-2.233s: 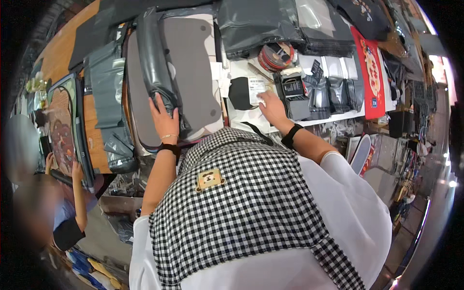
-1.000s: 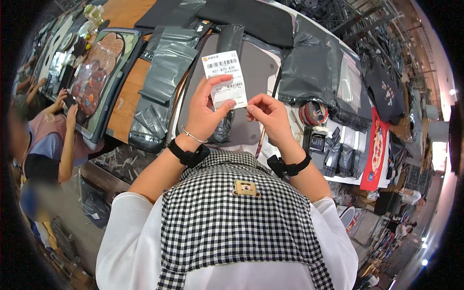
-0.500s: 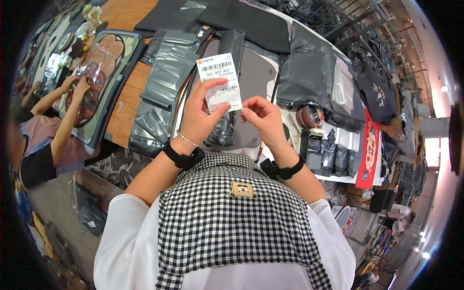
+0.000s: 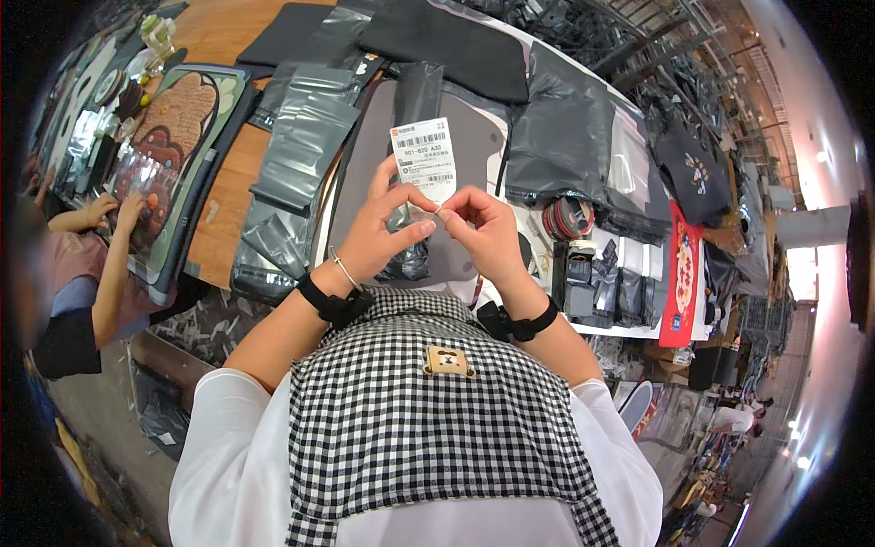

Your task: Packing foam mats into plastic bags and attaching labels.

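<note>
A white printed shipping label (image 4: 424,155) stands up between my fingers, its printed side facing me. My left hand (image 4: 387,232) grips its lower part, with the thumb and fingers closed together. Against the label's bottom edge my right hand (image 4: 488,237) is pinched, its fingertips meeting those of the left. Any small piece between the right fingertips is too small to make out. Beneath both hands lies a grey mat (image 4: 478,141) with rounded edges. A folded dark plastic bag (image 4: 417,91) rests on it, partly hidden by the label.
Stacks of grey plastic bags (image 4: 305,155) lie left, more black bags (image 4: 558,137) right. Tape rolls (image 4: 567,219) and small packets (image 4: 629,296) stand near a red printed strip (image 4: 681,283). At far left a co-worker's hands (image 4: 123,211) handle a patterned mat (image 4: 182,114).
The label has dropped lower between my hands and its lower part is now hidden by the fingers. My right hand has come in to meet the left at its bottom edge.
</note>
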`<state>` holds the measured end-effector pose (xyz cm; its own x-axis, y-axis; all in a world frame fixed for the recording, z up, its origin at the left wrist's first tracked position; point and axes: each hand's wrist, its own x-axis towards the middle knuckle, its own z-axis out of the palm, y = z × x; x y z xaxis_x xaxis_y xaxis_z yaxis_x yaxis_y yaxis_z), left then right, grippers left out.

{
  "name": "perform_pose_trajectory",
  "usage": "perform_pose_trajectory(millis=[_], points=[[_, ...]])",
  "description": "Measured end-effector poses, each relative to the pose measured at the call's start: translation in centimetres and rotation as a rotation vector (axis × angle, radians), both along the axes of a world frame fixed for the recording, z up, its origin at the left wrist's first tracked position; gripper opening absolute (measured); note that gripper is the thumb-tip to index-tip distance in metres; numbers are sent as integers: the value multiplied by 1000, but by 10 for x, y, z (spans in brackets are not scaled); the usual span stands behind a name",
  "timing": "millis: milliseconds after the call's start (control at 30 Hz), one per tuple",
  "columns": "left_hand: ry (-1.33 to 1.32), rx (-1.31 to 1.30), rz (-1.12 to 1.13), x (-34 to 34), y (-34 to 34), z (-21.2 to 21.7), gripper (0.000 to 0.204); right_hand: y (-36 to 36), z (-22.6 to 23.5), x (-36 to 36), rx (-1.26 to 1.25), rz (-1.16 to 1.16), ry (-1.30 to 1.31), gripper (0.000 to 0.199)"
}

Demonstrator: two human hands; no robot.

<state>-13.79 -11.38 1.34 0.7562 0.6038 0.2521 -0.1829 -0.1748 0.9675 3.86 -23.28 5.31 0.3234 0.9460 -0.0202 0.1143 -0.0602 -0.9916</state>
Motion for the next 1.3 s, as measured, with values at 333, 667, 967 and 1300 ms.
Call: perform_pose_trajectory(millis=[333, 667, 967, 1300], points=[[37, 117, 213, 22, -3, -16, 12, -5, -1, 1, 85, -60, -265, 10], [317, -321, 414, -2, 124, -86, 10, -144, -139, 159, -774, 285, -654, 16], [898, 755, 176, 94, 20, -168, 51, -199, -189, 142, -865, 155, -713, 27], [887, 594, 416, 131, 64, -207, 87, -243, -182, 140, -825, 178, -643, 26]])
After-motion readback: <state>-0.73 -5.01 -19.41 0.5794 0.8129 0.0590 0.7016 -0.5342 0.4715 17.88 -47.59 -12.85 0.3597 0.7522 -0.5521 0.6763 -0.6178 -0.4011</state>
